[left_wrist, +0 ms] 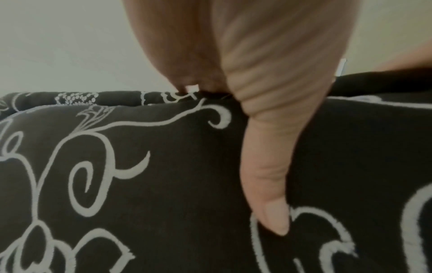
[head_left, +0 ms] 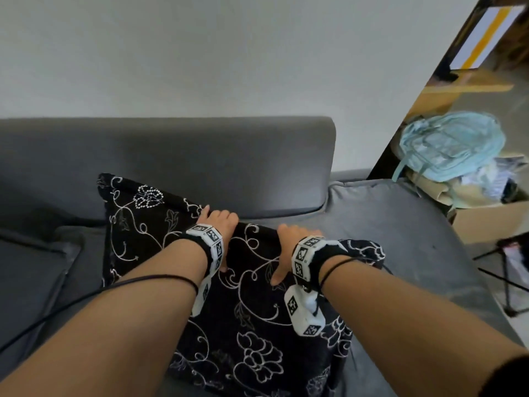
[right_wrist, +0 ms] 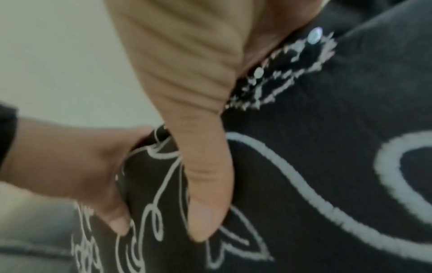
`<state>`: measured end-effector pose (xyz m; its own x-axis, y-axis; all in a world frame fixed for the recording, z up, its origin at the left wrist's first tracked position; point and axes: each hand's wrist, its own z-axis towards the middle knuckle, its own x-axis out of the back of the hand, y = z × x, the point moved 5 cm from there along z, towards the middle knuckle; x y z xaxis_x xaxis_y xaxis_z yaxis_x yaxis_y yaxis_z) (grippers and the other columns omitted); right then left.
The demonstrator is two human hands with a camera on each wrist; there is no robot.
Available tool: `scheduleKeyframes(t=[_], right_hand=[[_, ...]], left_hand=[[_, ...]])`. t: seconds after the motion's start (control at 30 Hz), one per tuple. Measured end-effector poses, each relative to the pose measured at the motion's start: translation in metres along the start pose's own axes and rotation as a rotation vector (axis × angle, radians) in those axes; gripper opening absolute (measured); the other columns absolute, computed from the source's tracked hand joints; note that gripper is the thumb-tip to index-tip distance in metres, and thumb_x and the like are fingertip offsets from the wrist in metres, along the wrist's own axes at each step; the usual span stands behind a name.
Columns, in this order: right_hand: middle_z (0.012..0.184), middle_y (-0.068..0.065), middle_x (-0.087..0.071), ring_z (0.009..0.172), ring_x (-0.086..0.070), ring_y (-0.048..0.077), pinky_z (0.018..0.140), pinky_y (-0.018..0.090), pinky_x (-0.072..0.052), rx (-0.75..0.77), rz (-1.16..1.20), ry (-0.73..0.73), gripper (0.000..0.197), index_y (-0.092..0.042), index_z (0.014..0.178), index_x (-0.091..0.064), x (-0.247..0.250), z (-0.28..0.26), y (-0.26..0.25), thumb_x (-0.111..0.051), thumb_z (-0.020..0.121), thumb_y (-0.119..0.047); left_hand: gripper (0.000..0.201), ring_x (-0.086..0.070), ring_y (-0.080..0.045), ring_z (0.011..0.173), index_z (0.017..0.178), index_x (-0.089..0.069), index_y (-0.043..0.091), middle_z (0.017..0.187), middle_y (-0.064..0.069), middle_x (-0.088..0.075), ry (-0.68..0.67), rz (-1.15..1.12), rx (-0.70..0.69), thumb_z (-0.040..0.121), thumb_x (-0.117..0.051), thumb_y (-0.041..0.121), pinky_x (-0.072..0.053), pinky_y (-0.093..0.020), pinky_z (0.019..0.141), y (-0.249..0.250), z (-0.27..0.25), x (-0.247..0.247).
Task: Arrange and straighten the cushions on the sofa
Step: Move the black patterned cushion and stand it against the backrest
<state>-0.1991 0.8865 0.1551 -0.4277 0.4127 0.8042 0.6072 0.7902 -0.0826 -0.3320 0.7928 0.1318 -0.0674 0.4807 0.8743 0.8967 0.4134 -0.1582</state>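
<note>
Fingers of both hands vanish behind the cushion [head_left: 246,296] edge.

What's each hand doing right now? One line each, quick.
Left hand: grips the cushion at its top edge, thumb on the front.
Right hand: grips the same edge, thumb on the front.

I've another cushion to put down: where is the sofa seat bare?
Bare seat lies right of the black floral cushion, toward the cardboard box. Mid-seat is crowded: left hand and right hand grip that cushion's top edge.
</note>
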Motion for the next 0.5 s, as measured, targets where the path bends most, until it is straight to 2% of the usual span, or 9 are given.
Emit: scheduleKeyframes(t=[0.07, 0.17, 0.27, 0.37, 0.5], right_hand=[[0.101, 0.003, -0.065, 0.095, -0.066, 0.029, 0.069, 0.035, -0.045, 0.015, -0.012, -0.008, 0.073, -0.017, 0.104, -0.051, -0.004, 0.007, -0.002, -0.088, 0.048, -0.048], [0.084, 0.002, -0.069, 0.078, -0.069, 0.029, 0.063, 0.032, -0.051, 0.031, 0.022, -0.056, 0.053, -0.018, 0.089, -0.06, -0.001, 0.015, -0.003, -0.087, 0.051, -0.043], [0.077, -0.001, -0.066, 0.077, -0.069, 0.028, 0.068, 0.036, -0.058, 0.086, 0.014, -0.009, 0.053, -0.02, 0.084, -0.06, 0.025, 0.02, -0.016, -0.087, 0.047, -0.047], [0.076, -0.004, -0.061, 0.077, -0.067, 0.027, 0.066, 0.035, -0.056, 0.175, -0.031, 0.087, 0.053, -0.021, 0.084, -0.056, 0.07, 0.025, -0.036, -0.087, 0.05, -0.046], [0.08, -0.003, -0.067, 0.074, -0.067, 0.025, 0.065, 0.036, -0.057, 0.243, -0.083, 0.193, 0.051, -0.021, 0.09, -0.062, 0.124, 0.033, -0.054, -0.087, 0.053, -0.045]], left_hand=[[0.1, -0.051, -0.024, 0.122, 0.122, -0.045, 0.018, 0.126, -0.001, -0.055, 0.012, 0.027, -0.022, 0.041, -0.087, 0.057, -0.032, -0.042, 0.111, -0.001, 0.003, -0.001], [0.076, -0.061, -0.023, 0.11, 0.108, -0.053, 0.023, 0.113, 0.003, -0.066, -0.044, 0.008, -0.045, 0.048, -0.083, 0.06, -0.041, -0.038, 0.096, -0.004, 0.0, 0.006], [0.065, -0.065, -0.023, 0.107, 0.105, -0.056, 0.024, 0.11, 0.004, -0.069, -0.103, 0.015, -0.018, 0.056, -0.082, 0.057, -0.045, -0.036, 0.089, -0.023, -0.006, 0.029], [0.058, -0.067, -0.023, 0.101, 0.099, -0.06, 0.026, 0.104, 0.004, -0.071, -0.108, -0.013, 0.075, 0.056, -0.082, 0.057, -0.052, -0.036, 0.086, -0.054, -0.013, 0.059], [0.05, -0.069, -0.024, 0.082, 0.09, -0.068, 0.024, 0.083, 0.004, -0.069, -0.065, -0.074, 0.204, 0.054, -0.081, 0.058, -0.058, -0.038, 0.076, -0.088, -0.018, 0.092]])
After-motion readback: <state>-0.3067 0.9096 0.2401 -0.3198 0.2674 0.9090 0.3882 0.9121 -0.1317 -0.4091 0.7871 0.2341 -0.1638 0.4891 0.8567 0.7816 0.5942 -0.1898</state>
